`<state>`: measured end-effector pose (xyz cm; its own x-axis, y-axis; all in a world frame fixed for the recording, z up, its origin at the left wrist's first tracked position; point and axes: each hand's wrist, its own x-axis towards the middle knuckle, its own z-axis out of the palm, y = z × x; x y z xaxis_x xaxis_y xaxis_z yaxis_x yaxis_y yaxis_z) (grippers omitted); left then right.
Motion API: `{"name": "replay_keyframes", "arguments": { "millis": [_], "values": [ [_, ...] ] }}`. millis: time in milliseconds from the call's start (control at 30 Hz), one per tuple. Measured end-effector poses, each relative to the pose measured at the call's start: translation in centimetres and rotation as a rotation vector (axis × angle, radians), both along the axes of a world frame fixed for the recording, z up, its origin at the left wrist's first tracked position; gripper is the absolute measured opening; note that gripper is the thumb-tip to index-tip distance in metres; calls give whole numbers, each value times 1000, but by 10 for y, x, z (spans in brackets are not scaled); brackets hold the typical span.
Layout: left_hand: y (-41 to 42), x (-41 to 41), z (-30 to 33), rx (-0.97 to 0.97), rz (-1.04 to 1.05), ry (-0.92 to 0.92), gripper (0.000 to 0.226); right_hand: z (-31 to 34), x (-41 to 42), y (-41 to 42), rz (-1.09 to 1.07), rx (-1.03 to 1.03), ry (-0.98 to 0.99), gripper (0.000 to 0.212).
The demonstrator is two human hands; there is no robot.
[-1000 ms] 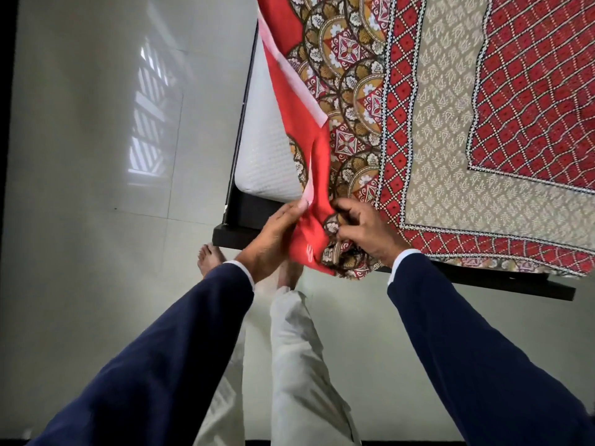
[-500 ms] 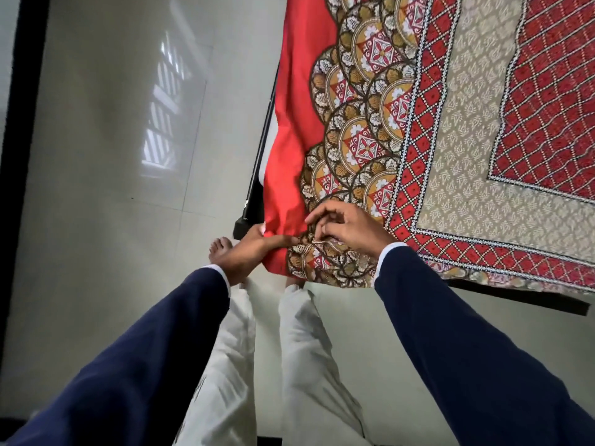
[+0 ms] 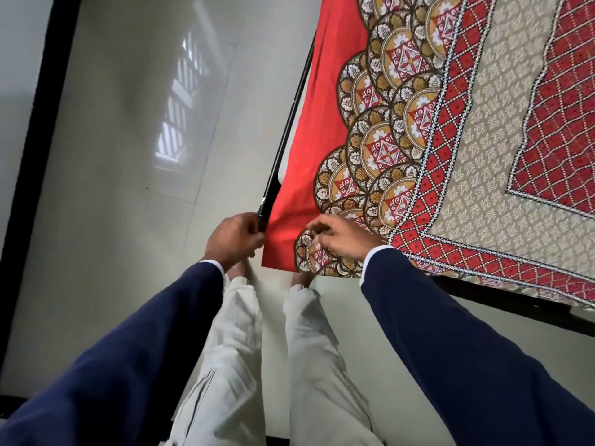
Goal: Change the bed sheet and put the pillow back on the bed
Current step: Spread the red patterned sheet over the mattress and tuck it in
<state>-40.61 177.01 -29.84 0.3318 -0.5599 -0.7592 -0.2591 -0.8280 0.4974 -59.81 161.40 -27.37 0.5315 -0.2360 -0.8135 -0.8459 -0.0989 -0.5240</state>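
A red patterned bed sheet (image 3: 457, 130) with round medallions and a beige middle lies spread over the bed and hangs over its near-left corner. My left hand (image 3: 233, 239) is closed at that corner, at the sheet's plain red edge beside the black bed frame (image 3: 286, 136). My right hand (image 3: 341, 239) pinches the patterned corner of the sheet just to the right. The mattress is hidden under the sheet. No pillow is in view.
Glossy pale floor tiles (image 3: 128, 188) stretch to the left of the bed, with a window's reflection. A dark strip (image 3: 29, 149) runs along the far left. My legs in light trousers (image 3: 231, 365) stand at the bed's corner, feet near the frame.
The folded-back red corner has been pulled down over the mattress corner, so the white mattress no longer shows. Both hands moved lower and left with the sheet's corner.
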Motion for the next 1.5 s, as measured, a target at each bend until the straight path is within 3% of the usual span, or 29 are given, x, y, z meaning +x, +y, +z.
{"name": "replay_keyframes", "arguments": {
  "millis": [33,100,267,433,600,700,900,1167,1500],
  "values": [
    [1,1,-3,14,-51,-91,16,-2,1,2,99,-22,22,33],
    [2,3,-4,-27,-42,-97,12,-5,3,4,221,-59,41,38],
    [-8,17,31,-124,-333,-298,30,31,30,-5,225,-141,31,47],
    [-38,52,101,-206,-553,-435,41,92,72,-33,209,-407,11,61],
    [-65,104,194,-340,-669,-589,58,167,111,-55,165,-760,43,73],
    [-78,139,249,-408,-669,-658,62,213,135,-62,130,-866,60,80],
    [-116,193,317,-467,-696,-736,61,271,175,-86,56,-932,46,84],
    [-204,233,346,-508,-772,-757,59,286,194,-172,-50,-965,70,84],
    [-425,317,360,-530,-901,-798,57,290,256,-361,-211,-954,96,81]
  ]
}}
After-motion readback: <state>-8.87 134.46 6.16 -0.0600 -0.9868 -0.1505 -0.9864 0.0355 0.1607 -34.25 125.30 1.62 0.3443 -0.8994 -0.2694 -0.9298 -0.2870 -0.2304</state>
